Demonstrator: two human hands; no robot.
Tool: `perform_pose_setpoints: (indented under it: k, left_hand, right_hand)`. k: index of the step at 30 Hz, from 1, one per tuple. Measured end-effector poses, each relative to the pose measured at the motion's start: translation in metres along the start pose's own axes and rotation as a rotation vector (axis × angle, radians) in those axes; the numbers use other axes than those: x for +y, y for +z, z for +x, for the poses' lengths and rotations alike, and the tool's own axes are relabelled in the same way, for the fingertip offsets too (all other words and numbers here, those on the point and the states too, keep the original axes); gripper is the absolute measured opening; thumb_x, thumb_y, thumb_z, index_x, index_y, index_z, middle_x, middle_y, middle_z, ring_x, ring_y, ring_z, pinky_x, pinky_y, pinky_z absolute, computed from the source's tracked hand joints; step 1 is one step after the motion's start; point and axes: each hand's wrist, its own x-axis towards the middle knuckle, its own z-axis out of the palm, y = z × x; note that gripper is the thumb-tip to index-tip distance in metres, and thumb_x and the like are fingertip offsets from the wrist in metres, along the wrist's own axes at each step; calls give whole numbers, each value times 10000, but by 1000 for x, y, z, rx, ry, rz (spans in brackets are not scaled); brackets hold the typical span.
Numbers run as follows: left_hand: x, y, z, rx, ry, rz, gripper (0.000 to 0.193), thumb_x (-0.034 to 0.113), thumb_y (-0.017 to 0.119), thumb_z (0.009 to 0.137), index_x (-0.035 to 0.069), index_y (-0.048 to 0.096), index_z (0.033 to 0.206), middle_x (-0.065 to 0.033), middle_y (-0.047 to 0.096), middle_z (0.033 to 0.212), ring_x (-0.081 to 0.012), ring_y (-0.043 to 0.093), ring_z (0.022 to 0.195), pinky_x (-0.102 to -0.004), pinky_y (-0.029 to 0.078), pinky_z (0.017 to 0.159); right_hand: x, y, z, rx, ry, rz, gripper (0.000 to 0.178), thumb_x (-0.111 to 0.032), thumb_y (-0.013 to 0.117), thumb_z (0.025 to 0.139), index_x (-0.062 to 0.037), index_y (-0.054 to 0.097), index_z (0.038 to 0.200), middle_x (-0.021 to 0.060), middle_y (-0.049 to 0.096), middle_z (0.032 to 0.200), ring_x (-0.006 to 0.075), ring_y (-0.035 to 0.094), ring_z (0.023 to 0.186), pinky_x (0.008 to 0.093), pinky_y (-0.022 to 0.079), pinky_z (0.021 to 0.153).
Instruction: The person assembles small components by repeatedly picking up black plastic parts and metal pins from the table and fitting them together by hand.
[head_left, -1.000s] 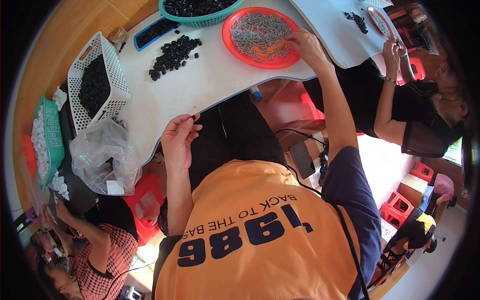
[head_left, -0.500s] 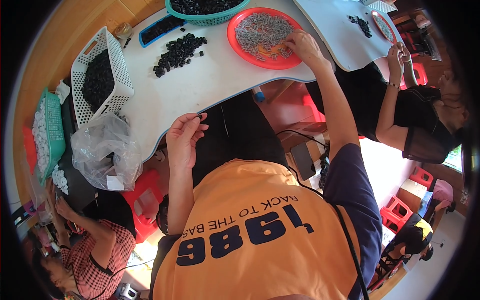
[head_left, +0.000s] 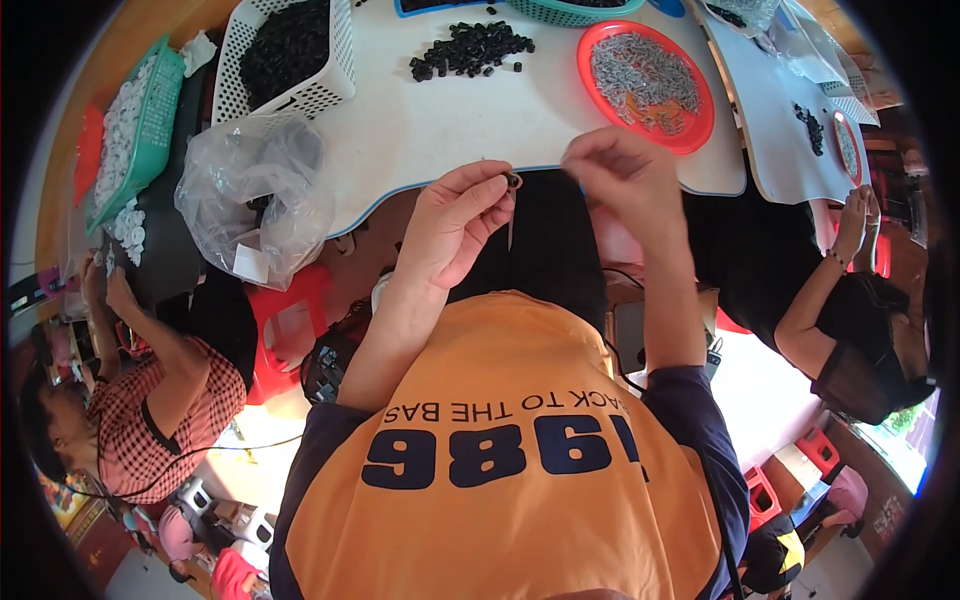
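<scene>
My left hand (head_left: 462, 220) is closed in a pinch above my lap, just off the table's front edge. Between thumb and forefinger it grips a small black cylindrical part (head_left: 513, 181). A hand's breadth to the right hovers my right hand (head_left: 635, 180), blurred by motion. Its thumb and fingers are drawn together; whatever they hold is too smeared to name. Beyond it, a red round tray (head_left: 597, 98) carries many small silvery, screw-like metal pieces (head_left: 645, 75). A loose pile of black cylindrical parts (head_left: 470, 50) lies on the white table (head_left: 400, 125).
At the left stand a white perforated basket (head_left: 345, 60) of black parts, a clear plastic bag (head_left: 245, 190) and a green basket (head_left: 160, 125) of white pieces. A teal basket (head_left: 570, 12) is at the back. People work on both sides, one (head_left: 850, 330) at the right table.
My right hand has left the red tray and come back toward my left hand. My left hand has shifted right, keeping the black part. The whole view has turned and moved.
</scene>
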Motion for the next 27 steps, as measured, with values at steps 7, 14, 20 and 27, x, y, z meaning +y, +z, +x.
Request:
perform_pose_setpoints:
  k: [7,14,20,27]
  left_hand:
    - [5,3,-13,54,180,136,204,20,673,896,-13,669,1097,-90,707,965,-145,669,818,-267,556,779]
    - [5,0,-14,68,165,200,214,26,695,880,-17,676,1089,-78,710,929,-132,665,791,-247,543,749]
    - [-1,-1,-13,79,266,350,208,32,687,887,-22,676,1088,-58,702,910,-115,648,767,-239,530,730]
    - [1,-24,-9,-95,-89,-225,158,77,610,953,6,653,1087,-49,665,910,-120,605,761,-247,517,703]
  right_hand:
    - [-15,50,-13,-60,-113,-314,150,-87,721,832,-23,723,968,39,710,857,107,619,731,256,512,705]
    - [-11,54,-15,-17,-53,-318,229,-108,712,853,-48,697,1073,65,731,884,127,661,781,281,531,736]
    - [-9,60,-15,-19,-82,-332,287,-111,721,854,-51,673,1130,60,717,853,115,658,774,269,529,731]
    - [13,62,2,-160,77,-155,252,-73,711,865,-19,678,1109,-4,663,863,62,595,785,233,485,736]
